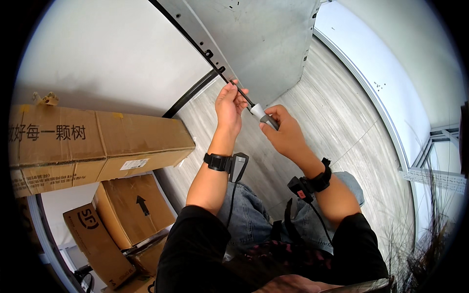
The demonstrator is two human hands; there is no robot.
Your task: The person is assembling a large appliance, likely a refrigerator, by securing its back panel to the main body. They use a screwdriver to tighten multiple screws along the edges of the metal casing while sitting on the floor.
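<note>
My right hand (285,132) grips the grey and white handle of a screwdriver (261,115). Its thin dark shaft runs up and left toward a slotted metal rail (198,39) on the edge of a grey metal panel (264,44). My left hand (229,105) pinches the shaft near its tip, close to the rail's small black holes. Both wrists carry black straps with small devices and cables.
A long cardboard box (97,144) lies at left, with smaller cardboard boxes (129,210) stacked below it. A white wall stands behind them. The floor is pale wood-grain (342,127). A white baseboard and a metal frame (430,166) run along the right.
</note>
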